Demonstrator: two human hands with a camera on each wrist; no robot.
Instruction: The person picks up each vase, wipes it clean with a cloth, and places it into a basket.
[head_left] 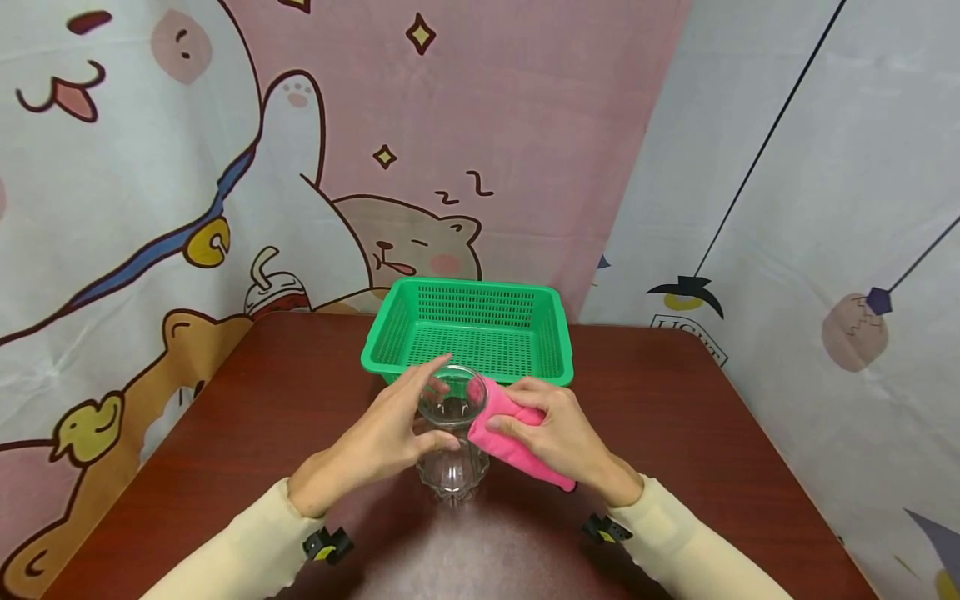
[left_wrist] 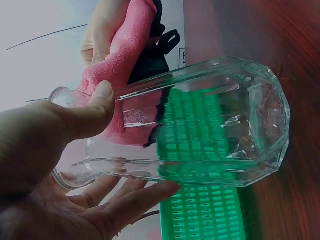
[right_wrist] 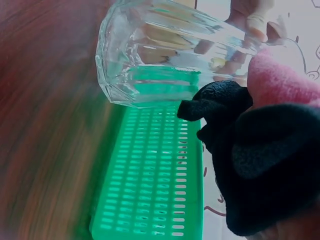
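Observation:
A clear glass vase (head_left: 453,467) with a flared rim and faceted base stands upright in front of me, its base close over the table. My left hand (head_left: 375,437) holds it near the neck, the thumb on the near side and the fingers round the far side. On the vase's right, my right hand (head_left: 562,425) grips a folded pink cloth (head_left: 506,446) against the glass just below the rim. Black fabric (right_wrist: 280,155) on the cloth's other side hangs down in the right wrist view. Through the glass, pink cloth shows in the left wrist view.
Behind the vase, a green plastic basket (head_left: 555,333) with slotted walls sits at the far side of the dark red-brown table (head_left: 300,375). Curtains (head_left: 540,150) printed with cartoon animals hang behind the table and along its sides.

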